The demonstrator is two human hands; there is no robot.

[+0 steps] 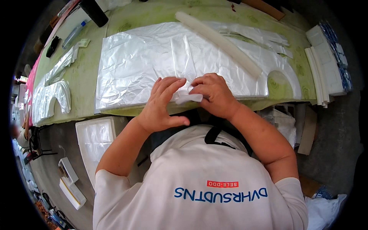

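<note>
My right hand (215, 95) is closed, pinching a small white folded strip (188, 99) just above the table's near edge. My left hand (161, 104) is open beside it, thumb and fingers apart, with its fingertips close to the strip. Under both hands lies a wide, flat stack of shiny translucent plastic bags (134, 65), wrinkled on top, with a U-shaped cut-out at its right end. Across the stack's far right part rests a long whitish bar (218, 42), set at a slant.
A green patterned cloth (82, 92) covers the table. At its left sit another cut-out bag stack (42, 101), a clear bottle (73, 35) and a black cylinder (93, 12). White bundles (326, 61) stand at the right end. A plastic-covered white stack (96, 134) is below, at left.
</note>
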